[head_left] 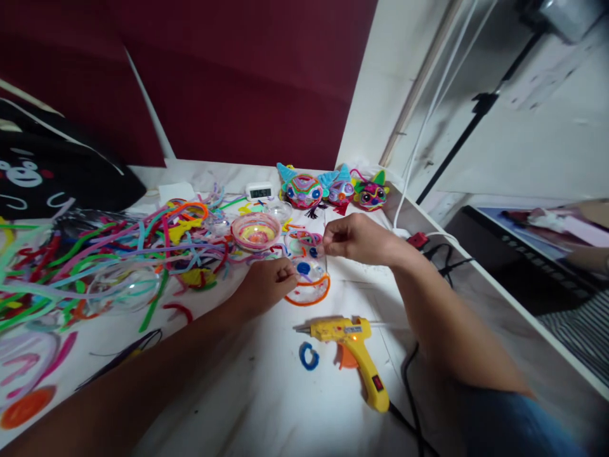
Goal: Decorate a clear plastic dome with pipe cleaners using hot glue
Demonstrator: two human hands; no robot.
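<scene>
Clear plastic with an orange pipe cleaner (308, 304) edge is lying between the two hands, so the bowl-like piece (304, 293) could be sliding if a finger is pushing too hard. The left hand (272, 284) is bending its fingers in beside it; I cannot tell if they are gripping the rim. The right hand (354, 238) is pinching its fingertips together, but whether something tiny is hiding between them, I cannot tell. Just below both hands, a yellow glue gun (339, 329) is showing a small orange light, so its tip may be getting hot, and a low wrist could be getting burned. Its black cord (412, 381) is running near the right arm, where a bumping elbow could be tugging the gun. Fingers are hiding bits of the plastic, and its shiny, see-through sides are blurring into the white table (228, 393).
</scene>
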